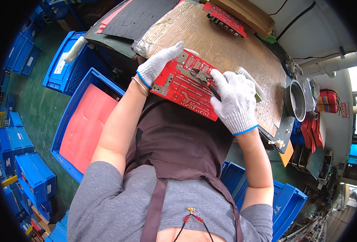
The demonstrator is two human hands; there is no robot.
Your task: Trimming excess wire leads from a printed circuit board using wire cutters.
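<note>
A red circuit board (pixel 182 86) is held tilted in front of my apron, its soldered side with silvery metal pads facing me. My left hand (pixel 160 62), in a white knit glove, grips the board's upper left edge. In my right hand (pixel 237 101), gloved the same way, is a pair of small cutters (pixel 212 89) with orange and black handles. Their jaws lie over the metal pads near the board's middle; whether they are biting on anything I cannot tell. Just behind my right hand a brush (pixel 252 82) with pale bristles is partly hidden.
Cardboard (pixel 210 44) covers the worktable, with another red circuit board (pixel 225 20) at its far edge. A round metal bowl (pixel 295 101) sits at the right. At the left stands a blue crate (pixel 57 147) with a pink foam sheet (pixel 87 127); more blue crates (pixel 283 205) are at lower right.
</note>
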